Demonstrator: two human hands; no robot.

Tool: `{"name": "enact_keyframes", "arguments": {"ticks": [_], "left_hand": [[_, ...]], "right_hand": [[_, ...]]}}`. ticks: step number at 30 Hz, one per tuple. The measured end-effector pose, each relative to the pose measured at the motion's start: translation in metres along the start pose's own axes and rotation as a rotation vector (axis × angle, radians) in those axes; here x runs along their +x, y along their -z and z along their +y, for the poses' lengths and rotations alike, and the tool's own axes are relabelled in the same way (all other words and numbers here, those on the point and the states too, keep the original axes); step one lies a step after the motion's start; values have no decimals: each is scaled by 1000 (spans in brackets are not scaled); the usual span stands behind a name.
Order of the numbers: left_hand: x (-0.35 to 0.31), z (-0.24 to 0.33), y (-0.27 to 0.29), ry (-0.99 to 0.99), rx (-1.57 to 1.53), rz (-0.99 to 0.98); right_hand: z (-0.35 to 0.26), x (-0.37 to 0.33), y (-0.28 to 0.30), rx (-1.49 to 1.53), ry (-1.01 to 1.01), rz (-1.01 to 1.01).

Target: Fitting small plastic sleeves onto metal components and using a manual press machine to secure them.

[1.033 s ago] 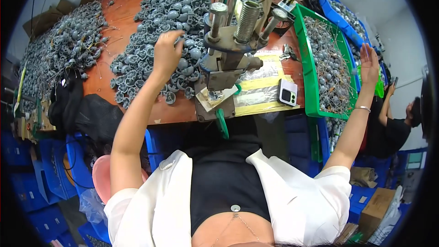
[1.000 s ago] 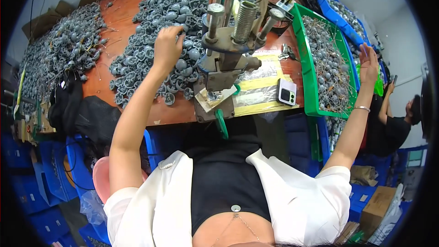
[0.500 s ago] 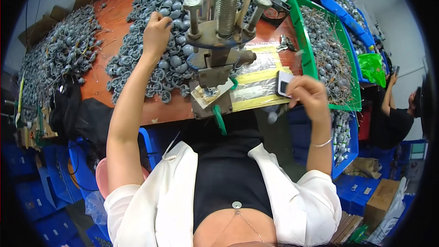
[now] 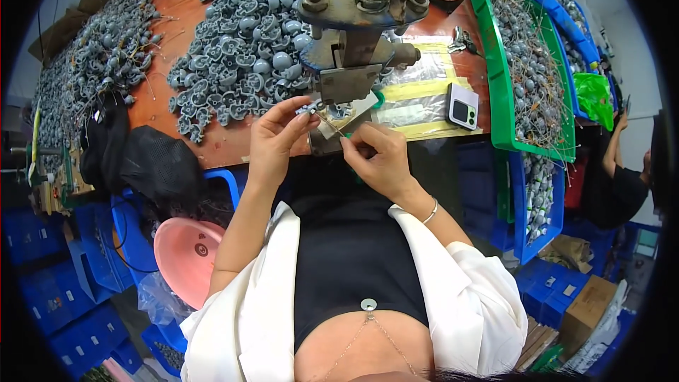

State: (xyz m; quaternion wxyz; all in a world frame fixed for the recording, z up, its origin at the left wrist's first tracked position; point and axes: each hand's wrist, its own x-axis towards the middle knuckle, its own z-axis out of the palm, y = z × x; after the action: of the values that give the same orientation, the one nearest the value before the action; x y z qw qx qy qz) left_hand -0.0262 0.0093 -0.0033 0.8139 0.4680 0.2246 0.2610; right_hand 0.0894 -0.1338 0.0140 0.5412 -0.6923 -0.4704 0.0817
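In front of the press [image 4: 353,78], my left hand [image 4: 278,143] pinches a small grey plastic part [image 4: 308,108] between thumb and fingertips. My right hand [image 4: 380,160] is closed just to the right, its fingertips on a thin brownish wire [image 4: 330,126] that runs toward the grey part. Behind the hands, under the press head, sits a pale fixture block [image 4: 361,107], partly covered by the fingers. A large heap of grey plastic shells [image 4: 247,49] lies to the left of the press.
Another heap of grey parts with wires [image 4: 106,46] lies far left. At right are a phone [image 4: 462,107], a green bin [image 4: 501,117] of wired parts and blue bins [image 4: 525,233]. A pink bowl [image 4: 185,258] stands by my left arm. A person [image 4: 612,187] is at far right.
My left hand has come from the shell heap to the front of the press with a grey part. My right hand has left the phone's side and moved left to the wire.
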Motion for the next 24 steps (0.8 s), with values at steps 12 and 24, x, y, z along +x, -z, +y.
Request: {"name": "enact_keyframes", "arguments": {"ticks": [12,24], "left_hand": [[-7,5,1,37,133,-105],[-27,0,-20,-715,741,-189]], "right_hand": [[-3,5,10,-44,140,-102],[24,-5,12,1001,-795,-182]]}}
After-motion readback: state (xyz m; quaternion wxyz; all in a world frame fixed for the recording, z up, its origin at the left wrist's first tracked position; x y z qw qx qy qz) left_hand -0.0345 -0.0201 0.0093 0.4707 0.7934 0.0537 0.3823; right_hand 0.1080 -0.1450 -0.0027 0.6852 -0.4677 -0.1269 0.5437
